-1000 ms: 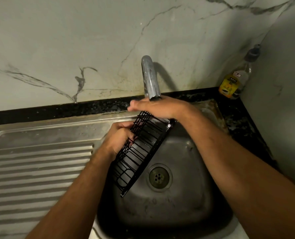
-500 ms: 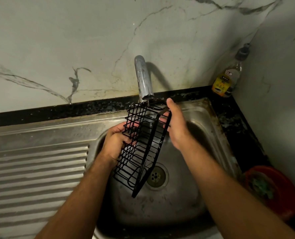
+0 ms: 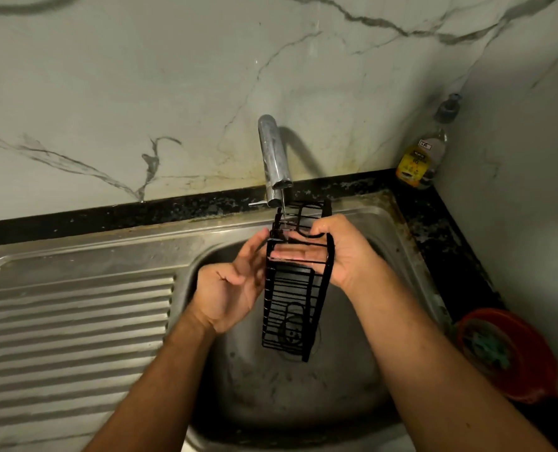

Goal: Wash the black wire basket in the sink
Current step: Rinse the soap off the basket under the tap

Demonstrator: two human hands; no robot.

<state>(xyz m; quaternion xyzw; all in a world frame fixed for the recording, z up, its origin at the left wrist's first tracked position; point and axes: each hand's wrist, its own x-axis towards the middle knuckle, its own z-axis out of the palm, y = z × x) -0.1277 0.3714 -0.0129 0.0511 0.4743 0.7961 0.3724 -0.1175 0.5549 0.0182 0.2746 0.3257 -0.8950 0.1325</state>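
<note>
The steel sink lies below both forearms. Over its bowl, under the tap, hangs the black wire basket, upright. The right hand grips its right side, fingers curled through the wires. The left hand is palm up, fingers spread, fingertips touching the left side.

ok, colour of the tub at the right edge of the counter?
Red-orange tub, with something greenish inside; the head view shows it, partly cut off by the right forearm.
</note>
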